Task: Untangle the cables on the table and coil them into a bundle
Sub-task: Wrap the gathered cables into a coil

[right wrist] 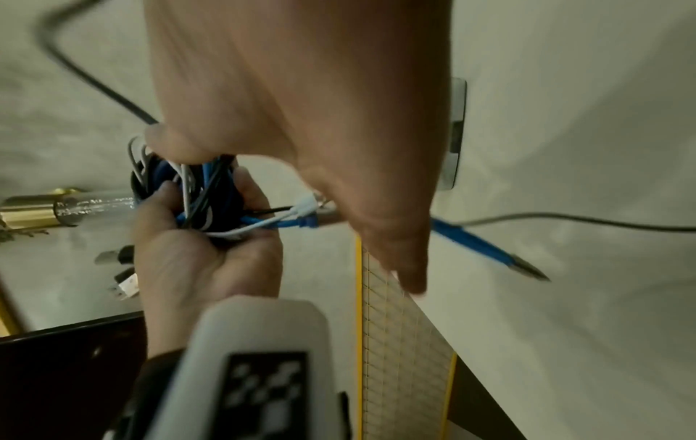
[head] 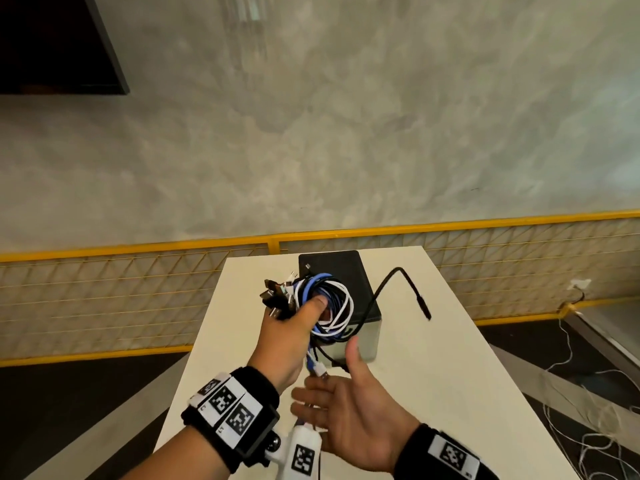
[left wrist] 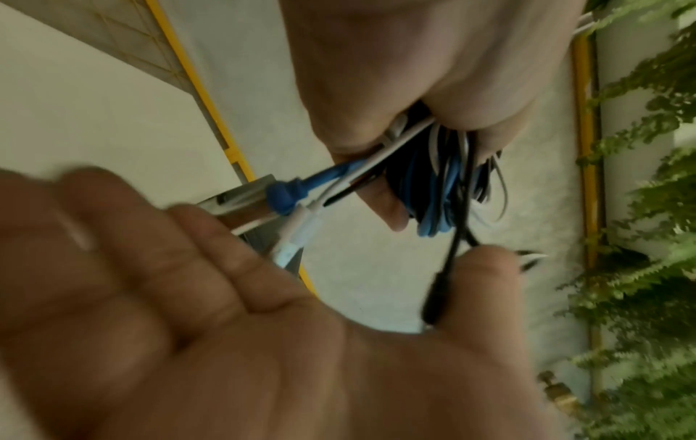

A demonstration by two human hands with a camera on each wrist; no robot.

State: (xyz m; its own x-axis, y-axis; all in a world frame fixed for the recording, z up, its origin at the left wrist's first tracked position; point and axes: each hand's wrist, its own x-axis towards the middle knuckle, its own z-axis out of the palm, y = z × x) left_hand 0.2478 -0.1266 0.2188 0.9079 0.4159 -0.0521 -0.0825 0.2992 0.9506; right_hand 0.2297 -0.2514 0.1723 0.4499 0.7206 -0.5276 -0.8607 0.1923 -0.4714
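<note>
- The left hand (head: 289, 329) holds the coil (head: 327, 306) up above the table (head: 433, 341), thumb pressed across the front of the loops and fingers curled round behind. That clamp probably keeps the turns from springing apart while the loose ends get dealt with.
- Plugs (head: 277, 294) bristle out just past the left fingertips, on the far side from the thumb. Gathered there, they stay out of the loops.
- Short tails (head: 317, 367) (blue and white, with connectors) hang from the heel of the left hand, right above the right fingers (head: 311, 398).
- The right hand (head: 349, 407) sits palm up and open beneath the coil, fingers straight and slightly spread, gripping nothing I can see. It looks placed to catch the tails or take the next length.
- A black lead (head: 410, 289) arcs away from the coil beyond the right thumb tip, its end in the air. It is seemingly the one stretch not yet wound in.
- A box (head: 349, 282) stands on the table behind the coil.
- Hard to make out: the left fingers are hidden behind the coil in the head view, and both wrist views are blurred. Whether the right thumb touches the black lead (the left wrist view hints at it) I cannot tell. How many cables are in the coil is not countable.
</note>
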